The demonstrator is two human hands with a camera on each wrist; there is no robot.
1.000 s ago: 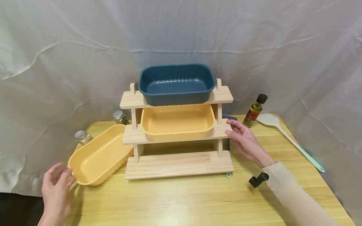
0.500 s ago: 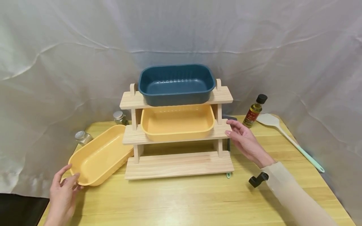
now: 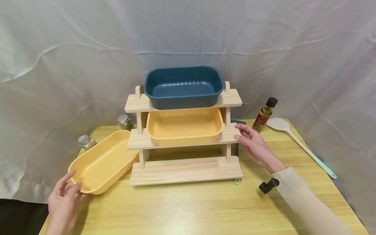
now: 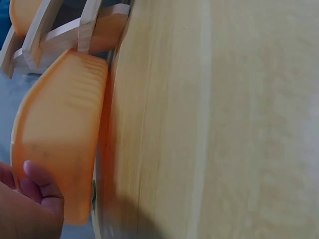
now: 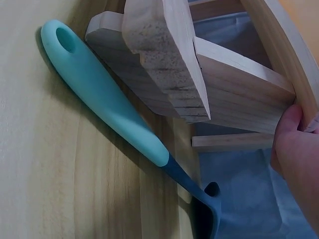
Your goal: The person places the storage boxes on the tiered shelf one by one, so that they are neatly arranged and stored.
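A loose yellow plastic bin lies slantwise on the table at the left, its far end beside the wooden rack. My left hand pinches its near corner, with fingertips over the rim; in the left wrist view the bin shows its side. The three-tier wooden rack stands in the middle. A dark blue bin sits on its top shelf and another yellow bin on the middle one. My right hand grips the middle shelf's right end between thumb and fingers.
Two glass jars with metal lids stand behind the loose bin. An oil bottle and a white-headed turner are at the right. A teal-handled dark utensil lies along the rack's right side. Grey cloth hangs behind.
My left hand has moved right onto the loose yellow bin's corner and taken hold of it. The bin's near end has since shifted slightly left. My right hand stays on the rack.
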